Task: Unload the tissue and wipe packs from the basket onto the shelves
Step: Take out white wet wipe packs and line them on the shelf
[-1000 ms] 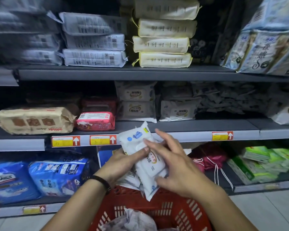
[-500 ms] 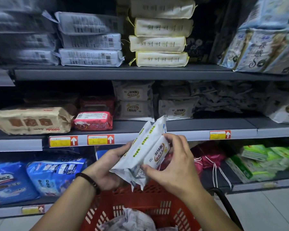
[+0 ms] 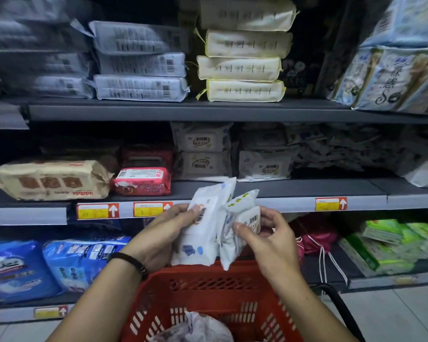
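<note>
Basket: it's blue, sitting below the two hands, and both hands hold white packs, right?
No. The basket is red, not blue, as the head view shows. It does sit below the left hand and right hand, and both hold white packs.

The top shelf [image 3: 208, 111] carries grey packs [image 3: 141, 88] and cream packs [image 3: 245, 91]. The middle shelf [image 3: 294, 191] holds a tan pack [image 3: 52, 180] and a pink pack [image 3: 142, 181].

white wipe packs [image 3: 203, 233] with blue marks; red basket [image 3: 208, 287]; pink pack [image 3: 143, 181]; tan pack [image 3: 52, 180]; yellow-red price tags [image 3: 97, 211]
</note>
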`<action>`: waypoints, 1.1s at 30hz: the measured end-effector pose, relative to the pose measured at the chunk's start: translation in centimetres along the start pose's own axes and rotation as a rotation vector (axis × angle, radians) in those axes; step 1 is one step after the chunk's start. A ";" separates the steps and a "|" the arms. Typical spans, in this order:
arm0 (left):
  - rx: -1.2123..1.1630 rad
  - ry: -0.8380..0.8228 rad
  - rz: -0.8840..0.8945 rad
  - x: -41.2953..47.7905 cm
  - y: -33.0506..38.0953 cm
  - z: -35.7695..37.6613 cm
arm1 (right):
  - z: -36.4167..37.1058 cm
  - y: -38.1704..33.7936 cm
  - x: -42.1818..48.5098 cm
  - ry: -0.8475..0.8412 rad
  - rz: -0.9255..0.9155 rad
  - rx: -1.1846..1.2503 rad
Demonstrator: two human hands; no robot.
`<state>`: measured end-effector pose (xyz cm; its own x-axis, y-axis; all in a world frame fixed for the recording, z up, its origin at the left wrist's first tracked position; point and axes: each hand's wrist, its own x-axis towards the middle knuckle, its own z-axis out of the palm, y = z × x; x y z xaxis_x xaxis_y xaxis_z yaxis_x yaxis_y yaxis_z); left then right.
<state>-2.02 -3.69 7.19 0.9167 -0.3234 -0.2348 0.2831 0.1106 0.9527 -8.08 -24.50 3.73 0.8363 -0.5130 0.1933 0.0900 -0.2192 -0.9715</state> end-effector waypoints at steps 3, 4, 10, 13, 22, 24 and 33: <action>-0.026 -0.110 0.086 -0.5 1.0 -1.3 | -0.5 0.2 0.7 0.033 0.021 -0.023; -0.012 -0.134 0.119 -0.6 1.2 -1.7 | -0.5 0.3 0.7 0.033 0.013 -0.053; -0.060 0.030 0.152 -0.6 1.6 -1.2 | 0.7 0.7 0.2 0.066 -0.006 -0.110; -0.185 0.158 0.168 -0.3 1.7 -1.1 | 1.0 0.2 -0.3 0.081 -0.036 -0.132; -0.384 0.532 0.410 1.7 2.9 -3.7 | 3.9 -3.7 2.6 0.194 -0.072 -0.377; -0.416 0.606 0.463 2.0 3.1 -4.1 | 6.1 -5.0 4.4 0.194 -0.091 -0.418; -0.341 0.672 0.380 3.3 2.1 -4.8 | 14.5 -6.3 10.5 0.096 0.039 -0.666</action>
<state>2.95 0.04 7.51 0.9092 0.4091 -0.0774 -0.1082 0.4116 0.9049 8.01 -16.51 9.90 0.7780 -0.5952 0.2012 -0.3172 -0.6485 -0.6920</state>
